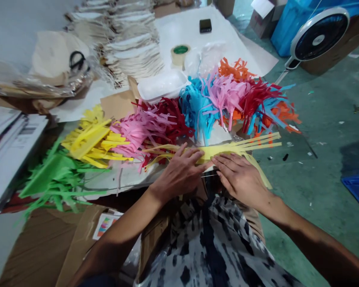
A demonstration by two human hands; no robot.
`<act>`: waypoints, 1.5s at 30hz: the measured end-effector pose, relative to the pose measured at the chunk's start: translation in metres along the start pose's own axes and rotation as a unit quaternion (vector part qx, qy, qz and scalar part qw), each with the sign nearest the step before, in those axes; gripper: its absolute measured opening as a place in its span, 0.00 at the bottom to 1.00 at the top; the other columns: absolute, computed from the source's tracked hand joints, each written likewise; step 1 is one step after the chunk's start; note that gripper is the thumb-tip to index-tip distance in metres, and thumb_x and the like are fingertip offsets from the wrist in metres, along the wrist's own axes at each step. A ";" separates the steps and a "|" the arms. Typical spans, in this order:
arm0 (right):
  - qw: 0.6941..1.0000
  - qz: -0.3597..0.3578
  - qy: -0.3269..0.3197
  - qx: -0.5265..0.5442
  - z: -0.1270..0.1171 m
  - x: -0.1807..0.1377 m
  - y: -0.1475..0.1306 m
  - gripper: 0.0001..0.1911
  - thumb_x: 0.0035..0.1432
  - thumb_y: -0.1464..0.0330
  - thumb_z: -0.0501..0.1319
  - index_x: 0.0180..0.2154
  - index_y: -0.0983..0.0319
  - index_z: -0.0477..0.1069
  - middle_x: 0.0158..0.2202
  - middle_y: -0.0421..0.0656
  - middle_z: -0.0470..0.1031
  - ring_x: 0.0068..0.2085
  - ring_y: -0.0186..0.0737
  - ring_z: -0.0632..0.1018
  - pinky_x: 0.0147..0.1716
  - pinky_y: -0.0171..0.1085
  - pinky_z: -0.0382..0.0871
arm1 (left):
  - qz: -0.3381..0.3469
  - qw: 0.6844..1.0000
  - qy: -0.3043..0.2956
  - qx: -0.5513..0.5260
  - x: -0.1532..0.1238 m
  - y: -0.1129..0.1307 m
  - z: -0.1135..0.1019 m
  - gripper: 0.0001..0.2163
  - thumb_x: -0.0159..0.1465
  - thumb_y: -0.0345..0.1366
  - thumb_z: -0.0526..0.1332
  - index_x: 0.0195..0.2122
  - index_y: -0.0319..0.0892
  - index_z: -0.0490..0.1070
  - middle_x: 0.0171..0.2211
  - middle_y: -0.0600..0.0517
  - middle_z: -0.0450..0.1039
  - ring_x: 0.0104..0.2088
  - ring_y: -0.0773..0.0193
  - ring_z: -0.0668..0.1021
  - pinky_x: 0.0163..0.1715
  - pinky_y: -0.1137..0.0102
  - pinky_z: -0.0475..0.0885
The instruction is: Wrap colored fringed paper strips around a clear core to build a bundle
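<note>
Pressing yellow fringe — hands flat; tray beyond

No legible text, brand or number is recorded. Print is noted on the stacked sheets and on a colourful label stuck to cardboard; both are too blurred to be read.

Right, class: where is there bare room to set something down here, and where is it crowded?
Bare: the white sheet between the tape roll and the black box; the green floor right of the paper fringes. Crowded: among those fringes.
</note>
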State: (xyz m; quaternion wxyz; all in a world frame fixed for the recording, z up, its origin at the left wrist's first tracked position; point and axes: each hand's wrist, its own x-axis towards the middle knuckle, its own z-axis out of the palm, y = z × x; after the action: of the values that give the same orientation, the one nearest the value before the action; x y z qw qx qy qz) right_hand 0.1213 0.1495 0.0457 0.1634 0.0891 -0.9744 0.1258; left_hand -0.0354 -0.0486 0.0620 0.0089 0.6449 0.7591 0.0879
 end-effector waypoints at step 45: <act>0.970 0.226 -0.078 0.036 0.002 0.043 0.050 0.13 0.69 0.58 0.59 0.36 0.58 0.74 0.33 0.44 0.80 0.42 0.51 0.78 0.40 0.44 0.58 | -0.265 0.958 0.075 -0.078 0.014 -0.027 0.008 0.07 0.71 0.37 0.62 0.36 0.44 0.75 0.38 0.49 0.78 0.42 0.56 0.76 0.44 0.62 0.67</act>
State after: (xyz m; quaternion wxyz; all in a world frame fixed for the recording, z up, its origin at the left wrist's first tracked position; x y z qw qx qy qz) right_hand 0.0703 0.1906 0.0482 0.0506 -0.1175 -0.9740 0.1871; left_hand -0.0632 -0.0377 0.0520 0.0255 0.4095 0.8921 0.1891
